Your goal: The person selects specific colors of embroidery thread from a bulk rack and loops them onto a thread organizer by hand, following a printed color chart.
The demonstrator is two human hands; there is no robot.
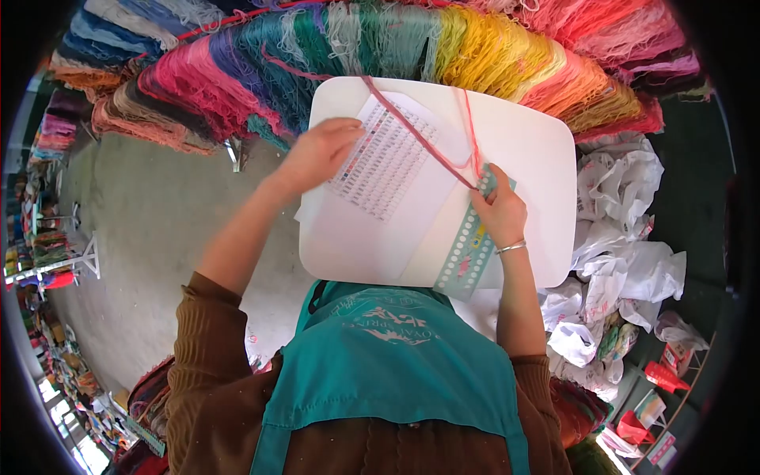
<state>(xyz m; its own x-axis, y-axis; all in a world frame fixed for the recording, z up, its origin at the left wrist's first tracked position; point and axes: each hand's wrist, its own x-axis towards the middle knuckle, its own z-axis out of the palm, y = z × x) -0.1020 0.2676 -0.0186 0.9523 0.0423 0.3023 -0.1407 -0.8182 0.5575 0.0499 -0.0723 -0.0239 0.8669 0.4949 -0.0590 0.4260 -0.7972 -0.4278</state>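
A white board (546,206) with rounded corners lies in front of me. On it is a sheet with a printed chart (384,162). My left hand (323,152) is over the sheet's left edge, fingers loosely bent and slightly apart, with nothing visible in them. My right hand (500,207) is closed on a green thread card (461,257) with rows of white holes along its sides. A dark pink strand of thread (419,138) runs from the board's top edge down to the right fingers. Lighter pink thread (473,134) hangs by the card's upper end.
Hanks of thread (372,39) in many colours hang in an arc beyond the board. White plastic bags (621,198) are piled at the right. Grey floor (174,206) shows at the left, with a rack (59,265) of more thread farther off.
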